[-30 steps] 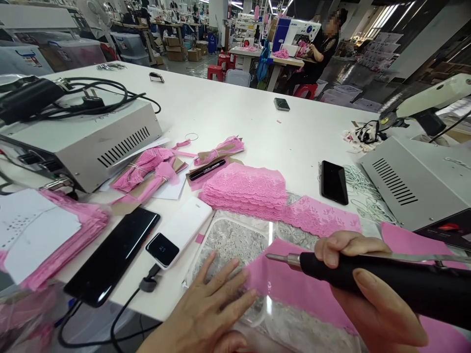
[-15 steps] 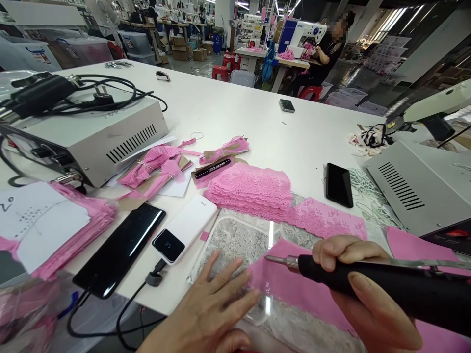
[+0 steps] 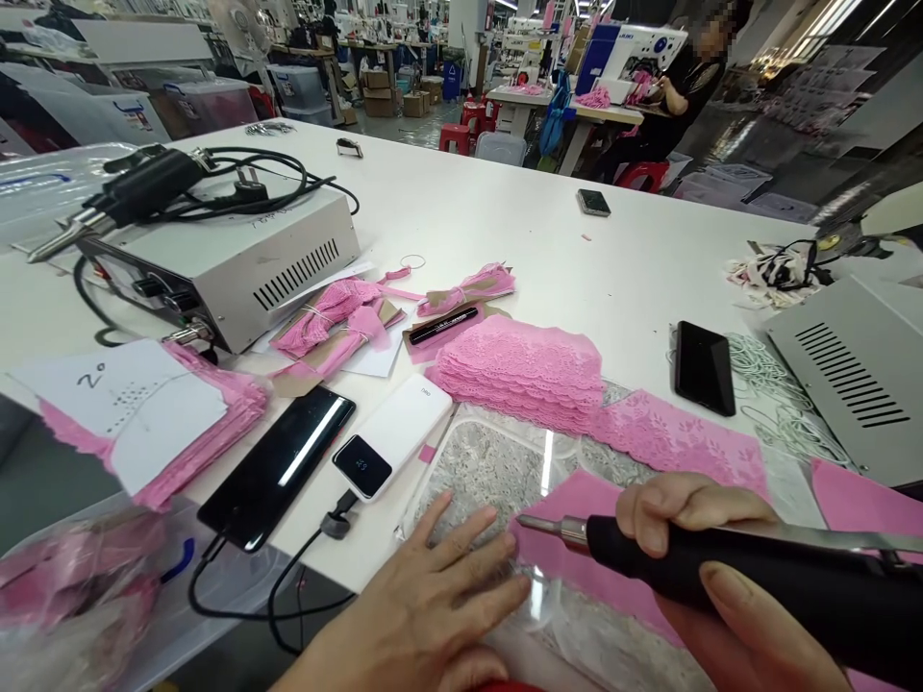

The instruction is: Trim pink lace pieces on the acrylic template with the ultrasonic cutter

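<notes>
My right hand is wrapped round a black handpiece with a metal tip, held almost level and pointing left. Its tip is at the left edge of a flat pink fabric piece, close to my left fingertips. My left hand lies flat with fingers spread, on the clear plastic-covered grey slab and by the fabric's left corner. Just beyond, a pile of pink lace pieces is stacked, with another lace piece extending to its right.
Left of my hands lie a white power bank and a cabled black phone. Grey metal boxes stand at left and right. Another phone lies at right. A person sits at a sewing machine beyond the table.
The view has turned slightly left, so the table things sit further right. The handpiece's tip has moved left along the pink fabric, closer to my left fingers. My left hand stays flat.
</notes>
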### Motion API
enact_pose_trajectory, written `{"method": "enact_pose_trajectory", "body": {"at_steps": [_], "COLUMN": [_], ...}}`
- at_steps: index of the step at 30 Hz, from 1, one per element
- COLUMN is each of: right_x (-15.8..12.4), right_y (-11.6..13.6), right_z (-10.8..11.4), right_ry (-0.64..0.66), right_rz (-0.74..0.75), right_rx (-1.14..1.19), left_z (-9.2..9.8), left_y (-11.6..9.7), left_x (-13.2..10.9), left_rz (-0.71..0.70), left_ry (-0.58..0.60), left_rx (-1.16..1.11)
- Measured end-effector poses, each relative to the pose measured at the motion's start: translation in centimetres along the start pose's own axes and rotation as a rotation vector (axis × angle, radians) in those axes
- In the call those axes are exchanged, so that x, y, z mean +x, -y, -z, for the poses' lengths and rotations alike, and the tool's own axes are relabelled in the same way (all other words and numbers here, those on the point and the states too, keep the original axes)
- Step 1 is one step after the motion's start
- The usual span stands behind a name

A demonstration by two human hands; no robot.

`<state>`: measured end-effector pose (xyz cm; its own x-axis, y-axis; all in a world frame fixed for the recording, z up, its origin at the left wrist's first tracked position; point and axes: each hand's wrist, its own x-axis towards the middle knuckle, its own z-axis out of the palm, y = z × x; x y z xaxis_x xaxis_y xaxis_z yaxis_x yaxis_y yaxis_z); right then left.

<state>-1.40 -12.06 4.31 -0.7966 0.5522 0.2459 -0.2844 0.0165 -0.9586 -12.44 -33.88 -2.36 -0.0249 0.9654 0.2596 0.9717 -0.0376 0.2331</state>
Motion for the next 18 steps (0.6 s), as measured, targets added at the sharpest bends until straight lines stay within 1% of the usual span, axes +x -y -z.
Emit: {"method": "enact_pose_trajectory", "body": {"at_steps": [5,10,13,16,18], "right_x": [0.1,0.3,0.6,0.8,0.7], "right_y": [0.0,-0.4,-0.8,-0.8,-0.2], "right_z": [-0.1,-0.2,-0.2,0.5,1.6], "right_ry": [-0.003,0.028,0.059,0.023,-0.030], "right_rz": [-0.005,0.066,0.121,0.148,0.154], "right_rx": [-0.008,0.001,0.002,0.064,0.120], "left_z": [0.0,0.2,0.1,0.1,0.2], "left_y": [0.1,0.1,0.1,0.1,0.1], "left_x": [0.2,0.2,0.2,0.2,0.3], "left_rz": [0.000,0.004,-0.005,-0.025,-0.036], "left_ry": [-0.002,0.007,0.008,-0.016,-0.045], "left_rx": [-0.012,-0.015,0.024,0.084,0.105]}}
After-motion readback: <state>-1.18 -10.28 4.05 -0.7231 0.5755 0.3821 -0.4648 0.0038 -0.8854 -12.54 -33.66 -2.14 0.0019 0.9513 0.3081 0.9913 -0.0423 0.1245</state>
